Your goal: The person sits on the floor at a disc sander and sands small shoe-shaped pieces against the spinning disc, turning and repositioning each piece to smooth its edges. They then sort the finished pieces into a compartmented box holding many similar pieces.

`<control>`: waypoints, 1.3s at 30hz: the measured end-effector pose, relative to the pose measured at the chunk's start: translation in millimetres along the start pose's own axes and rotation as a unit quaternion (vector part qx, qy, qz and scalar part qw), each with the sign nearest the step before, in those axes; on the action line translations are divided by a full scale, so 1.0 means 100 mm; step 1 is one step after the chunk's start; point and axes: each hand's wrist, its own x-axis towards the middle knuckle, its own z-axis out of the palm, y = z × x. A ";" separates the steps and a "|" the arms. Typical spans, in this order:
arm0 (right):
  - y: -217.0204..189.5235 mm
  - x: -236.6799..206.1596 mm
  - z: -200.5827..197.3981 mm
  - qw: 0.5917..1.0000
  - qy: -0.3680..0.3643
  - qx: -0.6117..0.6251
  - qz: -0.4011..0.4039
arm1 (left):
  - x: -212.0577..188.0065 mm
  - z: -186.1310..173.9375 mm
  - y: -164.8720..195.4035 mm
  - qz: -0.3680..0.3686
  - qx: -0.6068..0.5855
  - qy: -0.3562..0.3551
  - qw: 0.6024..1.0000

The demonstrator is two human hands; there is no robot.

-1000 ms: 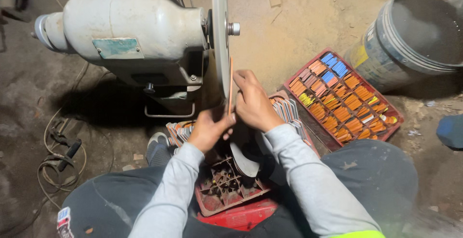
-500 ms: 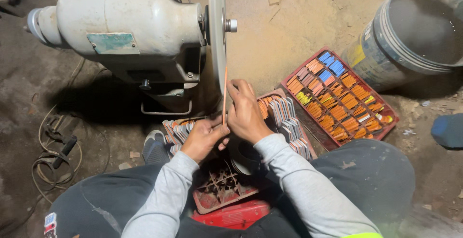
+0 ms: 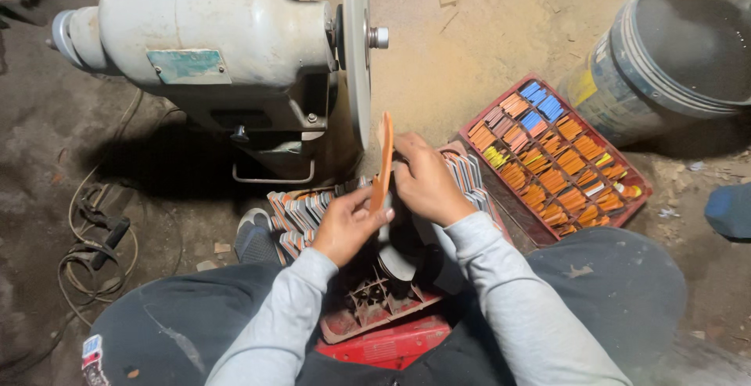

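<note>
Both my hands hold a thin orange flat piece (image 3: 384, 159) on edge, just below and right of the grey grinding disc (image 3: 357, 50) of a bench motor (image 3: 211, 42). My left hand (image 3: 350, 223) pinches its lower end. My right hand (image 3: 426, 183) grips it from the right side near the middle. The piece's top end stands a little apart from the disc's rim. Under my hands stand rows of similar flat pieces (image 3: 301, 212) on edge.
A red compartment tray (image 3: 635, 179) of orange, blue and yellow pieces lies to the right. A large round bucket (image 3: 673, 50) stands at the upper right. A red crate (image 3: 375, 331) sits between my knees. Cables (image 3: 94, 237) lie on the dirt floor at left.
My hands and the orange piece have drawn back toward me and slightly right, away from the disc's face. The piece now shows more of its flat side.
</note>
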 end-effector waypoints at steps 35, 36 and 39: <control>-0.12 -0.30 -0.19 0.991 -0.125 0.032 0.020 | -0.46 -0.17 -0.13 0.136 0.370 0.138 0.909; -0.12 -0.29 -0.18 0.992 -0.120 0.024 0.039 | -0.42 -0.15 -0.13 0.131 0.357 0.131 0.915; -0.11 -0.23 -0.11 0.997 -0.070 0.004 0.027 | -0.31 -0.08 -0.12 0.080 0.224 0.079 0.968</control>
